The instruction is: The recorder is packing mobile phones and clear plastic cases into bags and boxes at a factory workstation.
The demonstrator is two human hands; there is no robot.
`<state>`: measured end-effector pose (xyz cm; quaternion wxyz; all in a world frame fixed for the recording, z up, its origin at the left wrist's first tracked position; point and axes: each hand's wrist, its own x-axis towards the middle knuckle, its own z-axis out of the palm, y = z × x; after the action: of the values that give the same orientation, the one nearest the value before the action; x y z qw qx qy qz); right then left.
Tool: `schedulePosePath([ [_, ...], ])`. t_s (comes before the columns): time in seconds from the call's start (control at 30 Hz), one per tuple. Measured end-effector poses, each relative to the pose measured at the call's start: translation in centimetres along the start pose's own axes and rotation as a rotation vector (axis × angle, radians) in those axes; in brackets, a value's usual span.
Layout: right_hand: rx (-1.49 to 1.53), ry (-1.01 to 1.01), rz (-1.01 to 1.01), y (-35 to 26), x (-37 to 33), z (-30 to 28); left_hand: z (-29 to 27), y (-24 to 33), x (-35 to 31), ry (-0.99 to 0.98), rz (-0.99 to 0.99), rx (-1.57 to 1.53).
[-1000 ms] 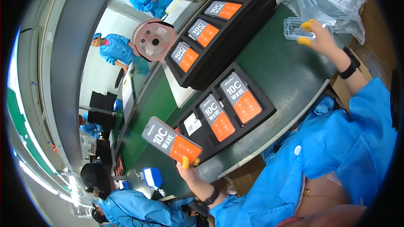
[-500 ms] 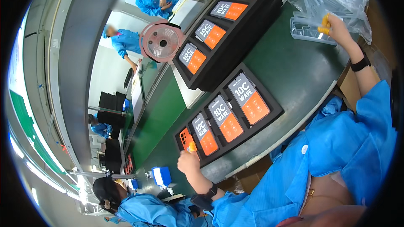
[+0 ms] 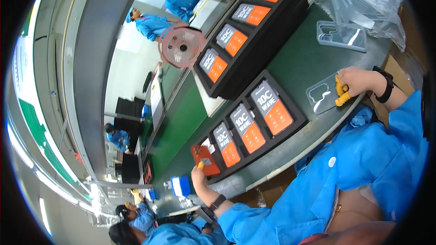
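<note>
At the near left end of a black foam tray [image 3: 295, 112], my left hand [image 3: 200, 183] pinches the edge of an orange phone [image 3: 207, 162], which sits tilted out of its slot. Three phones with grey-and-orange printed fronts lie in the other slots, one of them the middle phone [image 3: 247, 128]. On the right, my right hand [image 3: 359, 81] grips a clear phone case [image 3: 321, 94] by one end, just over the bench near its edge. Yellow finger cots cover some fingertips on both hands.
Behind the tray stands a stack of black trays [image 3: 268, 47] with several more phones. Clear cases [image 3: 341, 36] and a plastic bag [image 3: 370, 7] lie at the far right. A pink fan [image 3: 183, 47] and a blue box [image 3: 180, 186] stand leftward. Co-workers in blue sit around.
My right hand has come from the pile of clear cases toward the bench edge, now with a case. My left hand has tilted the orange phone up from its slot.
</note>
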<state>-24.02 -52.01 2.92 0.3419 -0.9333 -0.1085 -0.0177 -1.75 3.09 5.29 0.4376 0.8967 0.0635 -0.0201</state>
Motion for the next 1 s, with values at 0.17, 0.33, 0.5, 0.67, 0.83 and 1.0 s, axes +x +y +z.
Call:
schedulePosePath([
  [0.17, 0.06, 0.369, -0.063, -2.8, 2.4, -0.9, 5.9, 7.1, -7.5, -0.076, 0.268, -0.498],
  [0.33, 0.557, 0.459, -0.021, -4.6, 4.2, 4.6, 22.2, 14.0, -13.2, -0.682, 0.344, -0.738],
  [0.5, 0.85, 0.708, 0.019, -3.8, 4.2, 1.8, 27.9, 16.6, -12.9, -0.576, 0.791, 0.0],
  [0.67, -0.165, 0.635, -0.329, -2.3, 0.6, -1.8, 29.3, 18.6, -14.1, -0.469, 1.181, 0.475],
  [0.83, -0.338, 0.017, -0.204, 0.1, -0.2, 0.8, 29.7, 18.3, -13.7, -0.617, 1.082, 0.451],
  [1.0, -0.426, 0.409, -0.029, 1.0, 0.8, 1.9, 29.2, 18.2, -14.6, -0.532, 1.027, 0.245],
])
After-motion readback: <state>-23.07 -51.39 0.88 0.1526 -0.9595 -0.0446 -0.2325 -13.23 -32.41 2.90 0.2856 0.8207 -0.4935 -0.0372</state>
